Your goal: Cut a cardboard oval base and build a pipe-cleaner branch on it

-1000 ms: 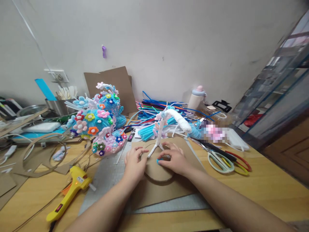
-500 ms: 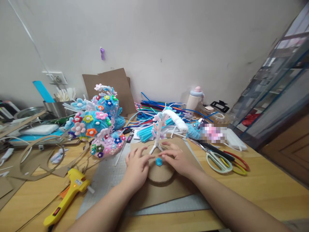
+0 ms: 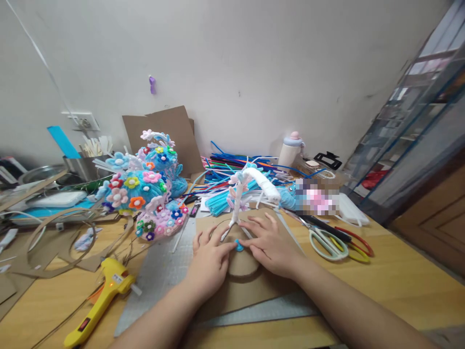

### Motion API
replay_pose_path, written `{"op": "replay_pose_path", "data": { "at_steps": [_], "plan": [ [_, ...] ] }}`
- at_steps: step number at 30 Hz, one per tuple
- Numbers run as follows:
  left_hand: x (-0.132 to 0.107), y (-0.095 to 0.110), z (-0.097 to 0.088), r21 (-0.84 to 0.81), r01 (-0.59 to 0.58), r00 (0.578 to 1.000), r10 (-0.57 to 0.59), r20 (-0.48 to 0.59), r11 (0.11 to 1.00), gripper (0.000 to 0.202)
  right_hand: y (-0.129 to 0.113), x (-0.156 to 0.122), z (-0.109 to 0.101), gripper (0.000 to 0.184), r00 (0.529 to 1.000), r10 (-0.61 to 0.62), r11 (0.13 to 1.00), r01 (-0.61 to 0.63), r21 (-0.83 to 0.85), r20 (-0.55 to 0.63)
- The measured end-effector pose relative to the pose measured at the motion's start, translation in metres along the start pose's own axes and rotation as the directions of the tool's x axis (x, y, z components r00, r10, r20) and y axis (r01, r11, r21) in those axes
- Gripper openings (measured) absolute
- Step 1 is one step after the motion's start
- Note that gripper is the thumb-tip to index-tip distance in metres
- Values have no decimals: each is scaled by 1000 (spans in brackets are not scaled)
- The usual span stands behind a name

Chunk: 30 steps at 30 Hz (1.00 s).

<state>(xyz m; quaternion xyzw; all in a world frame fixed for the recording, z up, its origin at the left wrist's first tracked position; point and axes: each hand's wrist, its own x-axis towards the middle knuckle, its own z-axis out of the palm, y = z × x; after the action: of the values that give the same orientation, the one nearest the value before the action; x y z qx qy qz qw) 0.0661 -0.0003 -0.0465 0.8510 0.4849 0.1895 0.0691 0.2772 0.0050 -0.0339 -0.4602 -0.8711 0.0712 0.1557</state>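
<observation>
A small bright-blue fuzzy piece [image 3: 239,246] lies on a round cardboard disc [image 3: 242,267], close to the splayed foot of a white wrapped, bent stem [image 3: 238,201]. My left hand [image 3: 210,259] rests over the disc's left side, fingers spread and index fingertip on the blue piece. From the other side my right hand [image 3: 274,242] reaches in with stretched, parted fingers; its index tip is by the stem's foot and its thumb beside the blue piece. Beneath the disc is a larger cardboard sheet [image 3: 254,294] on a grey cutting mat [image 3: 154,271].
At left are a yellow glue gun [image 3: 103,298], cardboard offcuts [image 3: 47,264] and a fuzzy flower-covered piece [image 3: 136,189]. Pale-green scissors [image 3: 329,245] and red-handled pliers [image 3: 358,242] lie at right. Pipe cleaners [image 3: 232,165] and a white bottle [image 3: 290,150] stand toward the wall.
Both hands have closed in on the blue piece. My left index fingertip has come onto it, and my right index has shifted toward the stem's foot.
</observation>
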Motion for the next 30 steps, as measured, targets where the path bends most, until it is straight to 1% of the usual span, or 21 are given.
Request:
{"op": "replay_pose_path", "data": {
  "at_steps": [4, 7, 10, 15, 17, 19, 21, 24, 26, 28, 30],
  "plan": [
    [0, 0, 2, 5, 40, 998, -40, 43, 999, 49, 1, 0, 3, 38, 999, 29, 999, -31, 32, 39],
    [0, 3, 3, 34, 31, 999, -33, 43, 999, 45, -1, 1, 2, 36, 999, 6, 1000, -6, 1, 37],
    [-1, 5, 3, 89, -27, 999, 25, 26, 996, 39, -6, 2, 2, 32, 999, -41, 998, 42, -47, 24],
    [-4, 8, 6, 161, -137, 990, 137, 14, 977, 39, -15, -1, 4, 34, 989, -145, 983, 146, -113, 19],
    [-6, 10, 8, 162, -163, 986, 165, 0, 973, 40, -15, -2, 5, 35, 986, -165, 978, 166, -123, 19],
    [-8, 11, 9, 153, -165, 985, 169, -17, 974, 41, -10, -2, 5, 35, 988, -156, 982, 156, -108, 5],
    [-9, 12, 8, 136, -135, 989, 141, -33, 981, 39, -2, -2, 5, 34, 993, -117, 992, 115, -48, -23],
    [-8, 11, 4, 83, -57, 996, 62, -62, 995, 38, 9, -1, 7, 33, 994, 5, 996, 5, 91, -106],
    [-5, 8, 0, 41, 0, 995, 4, -97, 999, 39, 12, 2, 10, 29, 984, 82, 985, -55, 163, -160],
    [-2, 4, -2, -10, 68, 989, -68, -129, 998, 41, 11, 6, 15, 20, 965, 164, 968, -117, 224, -204],
    [2, -2, -1, -105, 171, 971, -185, -148, 980, 40, 7, 11, 21, 13, 941, 255, 938, -185, 293, -220]
  ]
}}
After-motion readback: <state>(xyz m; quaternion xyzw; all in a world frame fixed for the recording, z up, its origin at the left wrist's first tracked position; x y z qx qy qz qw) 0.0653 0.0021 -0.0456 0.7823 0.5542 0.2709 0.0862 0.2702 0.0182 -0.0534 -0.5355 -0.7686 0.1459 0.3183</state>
